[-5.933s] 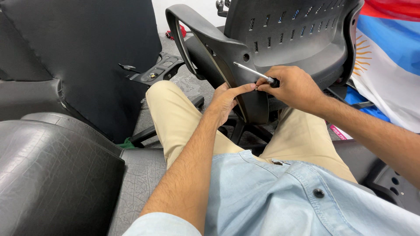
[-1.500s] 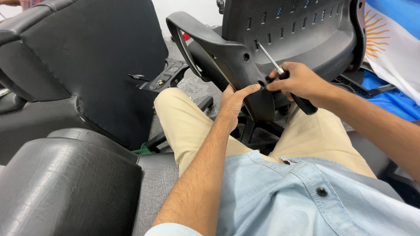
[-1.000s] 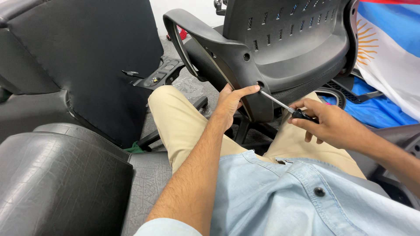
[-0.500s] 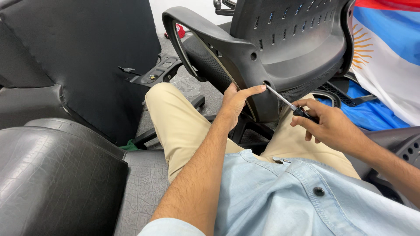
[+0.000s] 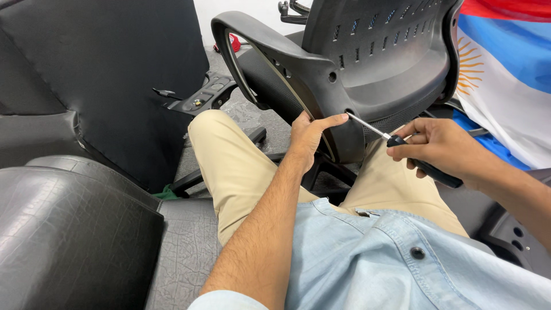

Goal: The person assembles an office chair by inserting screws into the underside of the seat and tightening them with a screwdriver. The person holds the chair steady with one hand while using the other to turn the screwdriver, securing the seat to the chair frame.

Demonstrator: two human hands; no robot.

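A black plastic office chair back point(image 5: 379, 63) with a curved armrest point(image 5: 252, 40) leans over my lap. My left hand point(image 5: 310, 135) presses against its lower edge, index finger stretched toward a hole there. My right hand point(image 5: 442, 149) grips a screwdriver point(image 5: 402, 146) with a black handle. Its metal shaft points up and left, and the tip sits at the hole in the chair back's lower edge, beside my left fingertip.
A black leather cushion point(image 5: 69, 229) lies at the lower left. A tall black panel point(image 5: 115, 74) stands behind it with a metal chair mechanism point(image 5: 198, 100) beside it. A red, white and blue cloth with a sun emblem point(image 5: 505, 80) hangs at the right.
My right hand dropped from above the chair back's edge to below it, then brought the screwdriver tip up to the hole by my left finger. My left hand stayed on the edge.
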